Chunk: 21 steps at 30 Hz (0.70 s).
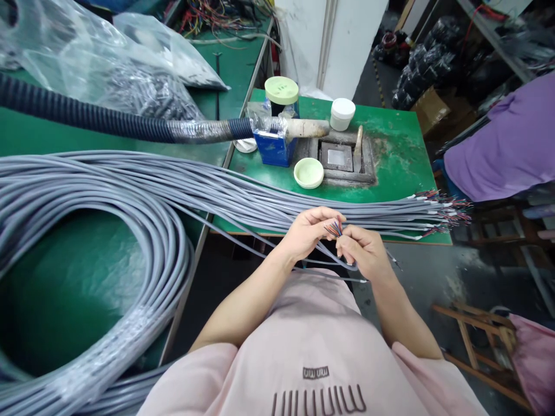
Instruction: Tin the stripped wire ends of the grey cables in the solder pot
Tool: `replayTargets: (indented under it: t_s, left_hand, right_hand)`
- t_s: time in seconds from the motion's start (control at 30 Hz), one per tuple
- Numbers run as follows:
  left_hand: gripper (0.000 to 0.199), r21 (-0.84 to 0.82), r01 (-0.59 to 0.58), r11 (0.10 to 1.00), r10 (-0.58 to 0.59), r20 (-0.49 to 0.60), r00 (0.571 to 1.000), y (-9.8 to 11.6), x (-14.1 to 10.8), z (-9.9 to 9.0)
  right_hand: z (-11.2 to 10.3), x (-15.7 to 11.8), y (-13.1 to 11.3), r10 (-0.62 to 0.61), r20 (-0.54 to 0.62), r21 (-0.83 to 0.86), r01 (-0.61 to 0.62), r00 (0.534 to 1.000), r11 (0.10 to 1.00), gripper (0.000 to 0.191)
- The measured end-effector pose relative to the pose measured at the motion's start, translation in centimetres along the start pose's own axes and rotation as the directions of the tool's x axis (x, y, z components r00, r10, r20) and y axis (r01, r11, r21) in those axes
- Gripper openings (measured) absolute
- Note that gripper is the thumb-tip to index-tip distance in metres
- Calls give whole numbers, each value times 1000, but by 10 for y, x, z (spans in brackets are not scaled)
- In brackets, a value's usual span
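Close in front of my chest, my left hand (313,231) and my right hand (364,249) meet at the fanned coloured wires (333,229) of a grey cable's stripped end. The left fingers pinch at the wire tips. My right thumb and fingers are closed round the base of the same wires. Just beyond both hands lies a thick bundle of grey cables (260,193), their stripped ends (446,209) spread at the right edge of the green table. A few loose cables hang below my hands.
On the green table (399,144) stand a solder pot (337,157) with a brush beside it, a pale green dish (309,173), a white jar (342,114) and a blue box (276,147). A black corrugated hose (121,118) crosses the left. A person in purple (503,138) is at right.
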<state>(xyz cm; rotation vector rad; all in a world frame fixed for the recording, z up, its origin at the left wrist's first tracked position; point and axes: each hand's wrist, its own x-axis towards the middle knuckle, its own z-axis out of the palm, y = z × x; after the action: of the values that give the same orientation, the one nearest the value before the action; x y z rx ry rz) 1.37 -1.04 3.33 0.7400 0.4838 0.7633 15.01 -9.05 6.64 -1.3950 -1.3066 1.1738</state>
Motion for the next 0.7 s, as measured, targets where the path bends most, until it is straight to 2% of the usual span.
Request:
replayTargets:
  t_s: [0.17,0.3,0.4,0.47,0.53,0.6,0.7]
  left_hand:
    - [27,-10,-10,1000,10,-24,1000,-2,0,2]
    - [24,12,-95,995,95,-94,991,-7,1,3]
    - [23,83,-150,985,160,-125,979,-10,0,5]
    - [23,129,-169,977,188,-150,971,-11,0,6]
    - [23,160,-183,970,209,-171,963,-12,-1,8]
    - [23,174,-201,964,231,-174,957,-13,-1,10]
    - [22,178,-240,954,269,-164,949,-13,-1,13]
  right_hand:
    - [-1,0,-1,0,3,3,0,1000,1000,28]
    - [-2,1,-1,7,-37,-31,-9,999,999,27]
    - [-4,1,1,-7,-70,-106,0,998,994,30]
    - [-5,2,1,-22,-117,-158,3,993,987,24]
    - [-6,2,1,-59,-196,-222,15,979,975,17]
    - [-6,3,-2,-128,-261,-293,48,957,955,21]
    - [-7,7,-8,-234,-259,-364,130,937,922,17]
